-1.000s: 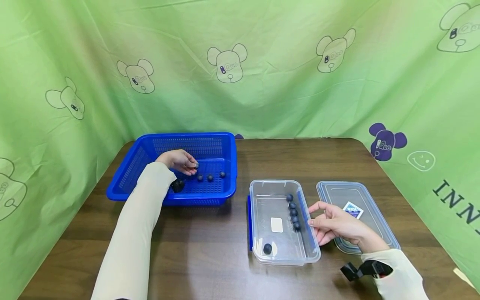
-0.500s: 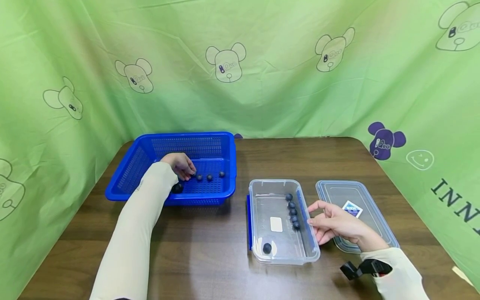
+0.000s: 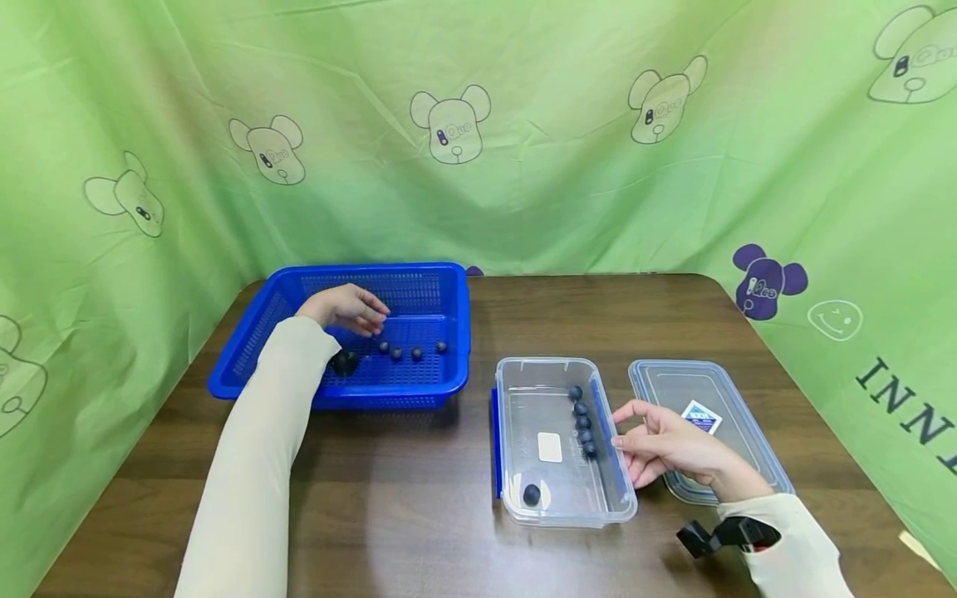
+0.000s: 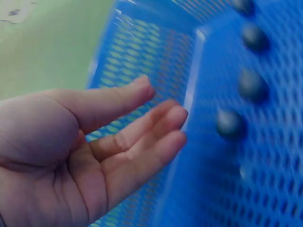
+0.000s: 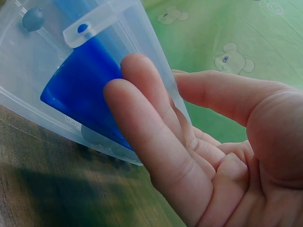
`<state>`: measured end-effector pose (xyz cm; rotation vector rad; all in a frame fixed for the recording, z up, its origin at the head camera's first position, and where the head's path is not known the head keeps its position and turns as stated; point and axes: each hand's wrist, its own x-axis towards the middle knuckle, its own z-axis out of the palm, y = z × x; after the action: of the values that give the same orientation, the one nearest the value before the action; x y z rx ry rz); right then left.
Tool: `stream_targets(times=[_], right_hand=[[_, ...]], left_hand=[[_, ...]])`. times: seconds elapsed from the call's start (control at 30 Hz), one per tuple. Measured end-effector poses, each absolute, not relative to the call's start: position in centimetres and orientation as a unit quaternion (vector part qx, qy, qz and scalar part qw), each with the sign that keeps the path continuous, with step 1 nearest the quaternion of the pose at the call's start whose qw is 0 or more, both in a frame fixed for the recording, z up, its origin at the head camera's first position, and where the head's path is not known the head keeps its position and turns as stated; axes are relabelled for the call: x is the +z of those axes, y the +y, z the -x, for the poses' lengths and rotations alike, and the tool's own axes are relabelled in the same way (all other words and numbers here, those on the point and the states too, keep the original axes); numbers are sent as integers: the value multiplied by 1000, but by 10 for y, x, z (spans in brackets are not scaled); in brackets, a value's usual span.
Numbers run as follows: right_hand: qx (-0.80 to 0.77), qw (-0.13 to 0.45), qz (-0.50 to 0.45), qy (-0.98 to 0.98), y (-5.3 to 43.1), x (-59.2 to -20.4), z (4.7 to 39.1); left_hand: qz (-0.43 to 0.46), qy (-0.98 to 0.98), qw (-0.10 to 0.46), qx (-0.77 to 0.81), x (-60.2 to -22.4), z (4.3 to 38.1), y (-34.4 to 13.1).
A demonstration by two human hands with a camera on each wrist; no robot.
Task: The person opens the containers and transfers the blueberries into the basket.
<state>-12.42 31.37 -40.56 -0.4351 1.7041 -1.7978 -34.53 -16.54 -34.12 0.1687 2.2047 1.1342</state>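
At left, the blue basket [image 3: 407,390] is glossy, perforated plastic. At right, the food container [image 3: 534,411] and lid [image 3: 680,392] are smooth, see-through plastic. The wood-grain tabletop [image 3: 426,515] shines softly; the green backdrop [image 3: 546,195] is creased cloth.

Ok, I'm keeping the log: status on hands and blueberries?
Left hand empty at blue basket; four blueberries visible there. Right hand touching clear plastic container; six blueberries inside. Lid off, beside it, apparently not blocking.
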Motion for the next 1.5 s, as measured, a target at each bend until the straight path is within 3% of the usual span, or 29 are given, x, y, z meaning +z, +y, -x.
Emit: stream_targets(times=[0.3,0.7,1.13,1.5], right_hand=[[-684,308,169,639,313,-404,124],[-680,311,164,643,315,-407,124],[-684,309,165,640,314,-407,124],[-682,312,165,641,314,-408,124]], left_hand=[[-109,764,322,548,-306,339,-137],[-207,751,374,502,-289,308,-73],[-273,720,452,450,-302,264,-5],[-313,711,524,351,-339,233,41]])
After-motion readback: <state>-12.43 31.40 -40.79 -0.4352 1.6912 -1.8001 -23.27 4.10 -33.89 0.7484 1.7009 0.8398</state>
